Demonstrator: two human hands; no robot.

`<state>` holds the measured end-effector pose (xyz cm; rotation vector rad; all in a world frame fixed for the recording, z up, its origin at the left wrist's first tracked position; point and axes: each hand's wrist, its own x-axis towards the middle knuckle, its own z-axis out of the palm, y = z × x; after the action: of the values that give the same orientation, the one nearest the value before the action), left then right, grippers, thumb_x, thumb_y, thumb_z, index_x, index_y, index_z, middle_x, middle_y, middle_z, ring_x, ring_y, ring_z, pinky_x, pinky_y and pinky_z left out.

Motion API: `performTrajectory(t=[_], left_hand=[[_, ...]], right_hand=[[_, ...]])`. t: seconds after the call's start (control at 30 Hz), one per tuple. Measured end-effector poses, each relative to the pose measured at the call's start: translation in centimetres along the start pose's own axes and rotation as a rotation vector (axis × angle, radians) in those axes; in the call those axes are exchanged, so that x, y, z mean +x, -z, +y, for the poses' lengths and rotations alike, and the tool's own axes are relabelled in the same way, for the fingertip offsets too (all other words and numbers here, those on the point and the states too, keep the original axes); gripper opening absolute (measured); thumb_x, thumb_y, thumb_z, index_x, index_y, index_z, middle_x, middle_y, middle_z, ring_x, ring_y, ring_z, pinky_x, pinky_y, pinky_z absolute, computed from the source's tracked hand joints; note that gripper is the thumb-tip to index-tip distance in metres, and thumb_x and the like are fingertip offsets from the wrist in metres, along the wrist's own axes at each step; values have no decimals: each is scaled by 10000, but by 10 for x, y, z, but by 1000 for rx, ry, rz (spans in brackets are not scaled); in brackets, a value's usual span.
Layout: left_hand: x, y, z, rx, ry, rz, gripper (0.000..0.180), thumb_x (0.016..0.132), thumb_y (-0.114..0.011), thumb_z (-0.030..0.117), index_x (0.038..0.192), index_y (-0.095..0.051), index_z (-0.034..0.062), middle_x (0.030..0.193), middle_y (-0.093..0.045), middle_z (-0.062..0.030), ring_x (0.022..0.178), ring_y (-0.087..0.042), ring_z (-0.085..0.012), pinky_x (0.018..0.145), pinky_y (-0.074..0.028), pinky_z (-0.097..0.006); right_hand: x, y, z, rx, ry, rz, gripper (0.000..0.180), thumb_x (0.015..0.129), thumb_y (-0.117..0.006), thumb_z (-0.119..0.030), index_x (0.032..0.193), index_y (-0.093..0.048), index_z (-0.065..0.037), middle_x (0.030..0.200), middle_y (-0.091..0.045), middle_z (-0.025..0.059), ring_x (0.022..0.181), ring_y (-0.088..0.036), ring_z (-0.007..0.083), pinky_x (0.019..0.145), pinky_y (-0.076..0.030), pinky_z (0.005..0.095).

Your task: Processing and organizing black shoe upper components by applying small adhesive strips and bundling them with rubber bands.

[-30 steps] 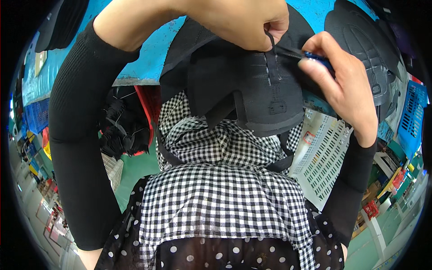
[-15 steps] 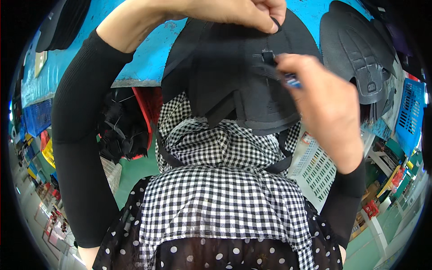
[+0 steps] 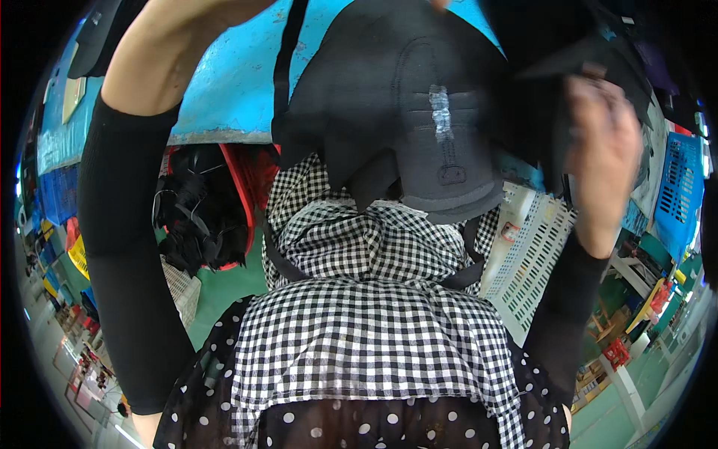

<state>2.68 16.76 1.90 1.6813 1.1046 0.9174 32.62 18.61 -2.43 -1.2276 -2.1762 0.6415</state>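
Red bin [image 3: 241,179] holding black pieces [image 3: 198,209] sits left, below the blue surface [image 3: 224,82]. The black stitched panel [image 3: 396,97] extends centrally from surface to checked apron [image 3: 366,247]. Left hand [image 3: 440,4]: mostly out of view, fingers' state indeterminable. Right hand [image 3: 604,146]: blurred, right of panel; grip indeterminable.

Left arm [image 3: 127,247] raised, curving inward, bare forearm [image 3: 161,60] leaving at top edge; left hand [image 3: 440,4] nearly all cut off, just a sliver of skin showing. Right arm [image 3: 565,314] reaching up, right hand [image 3: 604,157] motion-blurred, fingers upward, grip unclear.
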Motion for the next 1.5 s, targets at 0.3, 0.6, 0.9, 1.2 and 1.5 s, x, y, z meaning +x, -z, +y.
performTrajectory(t=[0.3,0.6,0.9,1.2,1.5], left_hand=[[4,-21,-1,223,82,-493,167,866,-712,168,906,-745,10,797,-729,-52,727,-650,-137,694,-515,-311],[37,-33,-6,368,386,-743,160,829,-684,133,893,-737,-4,801,-723,-126,736,-678,-234,701,-525,-357],[20,-28,-16,596,-57,-502,199,839,-715,196,895,-717,4,822,-710,-164,807,-695,-304,730,-526,-401],[41,-21,-2,490,340,-666,213,851,-607,185,895,-688,-7,814,-699,-178,767,-672,-318,696,-507,-410],[36,-15,-3,399,208,-687,209,859,-583,164,918,-681,-12,830,-700,-181,780,-672,-321,709,-509,-414]], right_hand=[[-32,125,76,675,-301,356,331,1106,-439,-165,1344,-518,51,862,-484,9,605,-333,47,559,-281,216],[-38,29,17,510,-155,-157,267,1044,-527,-67,1306,-501,-26,846,-560,26,693,-493,60,579,-368,203],[8,-26,-4,-106,528,-515,220,800,-751,-69,973,-616,-85,809,-637,72,736,-652,292,650,-525,364],[14,-27,-1,-87,480,-485,212,823,-736,-78,990,-608,-106,795,-643,68,716,-662,297,605,-509,391],[20,-18,-18,-129,158,-524,165,932,-695,-146,1035,-627,-37,863,-685,121,753,-683,275,694,-514,339]])
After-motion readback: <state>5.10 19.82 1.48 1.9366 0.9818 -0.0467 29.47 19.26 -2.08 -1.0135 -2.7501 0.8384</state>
